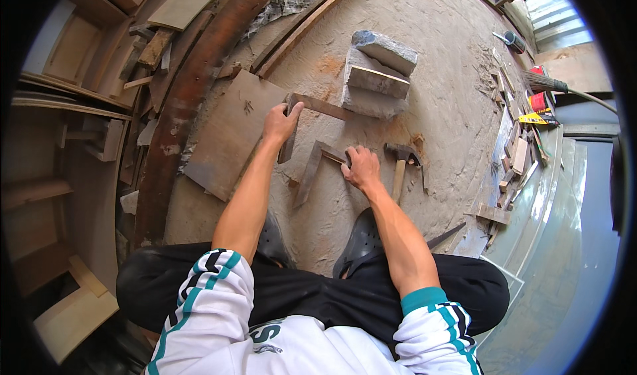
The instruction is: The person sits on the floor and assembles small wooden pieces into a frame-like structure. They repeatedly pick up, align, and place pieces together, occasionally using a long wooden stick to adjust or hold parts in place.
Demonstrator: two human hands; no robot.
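My left hand [281,123] is closed on the corner of an L-shaped wooden piece [322,106], its thumb along one arm of it. This piece lies partly over a flat brown board [232,126], on which a few nails [248,106] are scattered. A second L-shaped wooden piece [309,176] rests nearer my feet. The fingers of my right hand [363,168] are closed round the right end of its upper arm. Right of that hand lies a hammer [398,176] with a wooden handle, and a dark metal tool [423,169] is close beside its head.
A grey stone block [378,103] with a wooden strip [379,82] stands ahead. A rusty beam [182,123] and wooden cabinets [36,169] line the left. Wood scraps [514,153], a broom [545,83] and glass-like sheets [554,202] are at right. A dark blade [446,236] lies near my right knee.
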